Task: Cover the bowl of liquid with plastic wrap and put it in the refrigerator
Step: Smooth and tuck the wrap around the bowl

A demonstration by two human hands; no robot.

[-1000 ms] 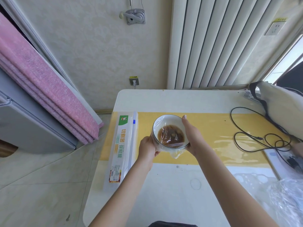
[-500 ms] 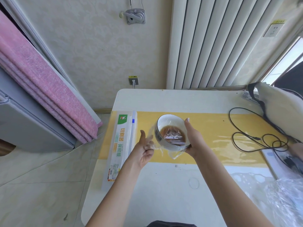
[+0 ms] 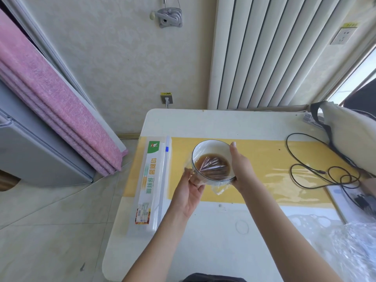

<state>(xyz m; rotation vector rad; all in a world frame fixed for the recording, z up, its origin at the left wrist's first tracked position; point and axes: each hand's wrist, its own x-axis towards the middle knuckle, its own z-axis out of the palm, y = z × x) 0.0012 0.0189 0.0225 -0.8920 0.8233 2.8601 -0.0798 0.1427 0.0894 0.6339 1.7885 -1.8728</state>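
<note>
A white bowl (image 3: 205, 148) of brown liquid is held above the table, tilted toward me, with clear plastic wrap (image 3: 220, 189) stretched over its mouth and hanging loose below. My right hand (image 3: 241, 169) grips the bowl's right side, thumb on the rim. My left hand (image 3: 190, 195) cups the bowl from beneath on its left, palm up, touching the wrap. The plastic wrap dispenser box (image 3: 151, 186) lies on the table to the left of the bowl. The grey refrigerator (image 3: 30, 151) stands at the far left.
A white table (image 3: 203, 123) with a yellow runner (image 3: 274, 159). A black cable (image 3: 317, 171) coils at the right, beside a white bag (image 3: 350, 135). Crumpled plastic (image 3: 354, 251) sits at the lower right. A pink folded mat (image 3: 50, 94) leans by the refrigerator.
My left hand let go of the bowl's side, opened, then came back under the bowl. The bowl has tilted toward me.
</note>
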